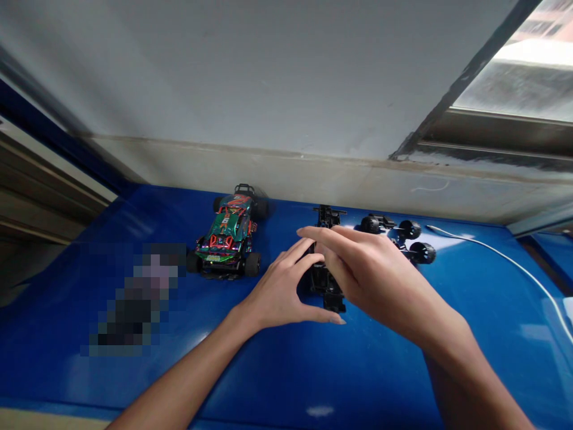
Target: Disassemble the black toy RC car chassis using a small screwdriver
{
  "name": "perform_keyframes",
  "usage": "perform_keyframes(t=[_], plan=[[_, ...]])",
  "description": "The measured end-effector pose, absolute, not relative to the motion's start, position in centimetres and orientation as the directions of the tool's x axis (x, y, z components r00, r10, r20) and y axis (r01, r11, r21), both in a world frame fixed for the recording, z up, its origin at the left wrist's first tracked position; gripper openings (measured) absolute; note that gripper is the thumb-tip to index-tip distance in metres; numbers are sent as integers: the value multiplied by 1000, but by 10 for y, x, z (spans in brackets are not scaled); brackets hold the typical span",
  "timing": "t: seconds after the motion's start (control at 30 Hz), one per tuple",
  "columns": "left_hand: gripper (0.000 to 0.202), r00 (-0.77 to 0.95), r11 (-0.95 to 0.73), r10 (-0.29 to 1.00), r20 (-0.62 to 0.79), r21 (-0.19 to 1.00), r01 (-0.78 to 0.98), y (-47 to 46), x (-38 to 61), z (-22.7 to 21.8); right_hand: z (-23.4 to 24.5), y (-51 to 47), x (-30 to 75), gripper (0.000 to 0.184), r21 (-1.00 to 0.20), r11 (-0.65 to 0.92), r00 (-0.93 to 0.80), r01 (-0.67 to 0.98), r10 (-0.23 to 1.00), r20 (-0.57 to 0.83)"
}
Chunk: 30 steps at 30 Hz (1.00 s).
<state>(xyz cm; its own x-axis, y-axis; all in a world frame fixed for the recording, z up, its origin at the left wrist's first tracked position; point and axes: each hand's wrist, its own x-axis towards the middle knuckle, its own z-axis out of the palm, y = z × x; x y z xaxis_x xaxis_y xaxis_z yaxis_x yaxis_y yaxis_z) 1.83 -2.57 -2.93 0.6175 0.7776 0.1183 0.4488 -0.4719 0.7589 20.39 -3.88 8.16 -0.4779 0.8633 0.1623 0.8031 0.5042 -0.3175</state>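
A black toy-car chassis [326,280] without wheels lies on the blue table [286,370], largely covered by my hands. My left hand [282,289] hovers at its near left side, fingers spread and thumb stretched toward the chassis. My right hand [362,272] reaches over it from the right, fingers extended and apart, holding nothing. Behind the right hand lie black wheel and axle parts [405,236]. A complete green and red toy car [229,236] stands to the left.
A white cable [505,260] runs across the table at the right. A blurred dark object [134,298] lies at the left. A grey wall [268,89] rises right behind the table, with a window frame [492,143] at upper right.
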Motion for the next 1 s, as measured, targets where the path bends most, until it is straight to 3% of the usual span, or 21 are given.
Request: perform_keyframes(t=[0.13,0.33,0.57,0.67,0.77,0.87,1.0], plan=[[101,618,-495,770,159,760,421,-25,19,-29,82,-40,204,65,-322,530,-497,784,848,185],[109,620,-480,774,133,761,437,-26,19,-27,82,-40,203,50,-319,509,-477,800,861,176],[103,615,-485,773,158,772,410,-25,20,-27,82,-40,203,65,-323,527,-499,786,849,173],[96,613,-485,773,162,775,406,-25,20,-25,82,-41,202,58,-319,532,-500,784,847,182],[106,618,-468,776,124,770,434,-25,20,-25,81,-40,202,50,-314,514,-485,798,858,169],[113,622,-470,775,117,764,442,-25,19,-27,81,-40,203,57,-318,512,-488,798,859,157],[104,619,-489,771,151,763,423,-25,20,-29,83,-42,204,62,-327,539,-512,776,841,172]])
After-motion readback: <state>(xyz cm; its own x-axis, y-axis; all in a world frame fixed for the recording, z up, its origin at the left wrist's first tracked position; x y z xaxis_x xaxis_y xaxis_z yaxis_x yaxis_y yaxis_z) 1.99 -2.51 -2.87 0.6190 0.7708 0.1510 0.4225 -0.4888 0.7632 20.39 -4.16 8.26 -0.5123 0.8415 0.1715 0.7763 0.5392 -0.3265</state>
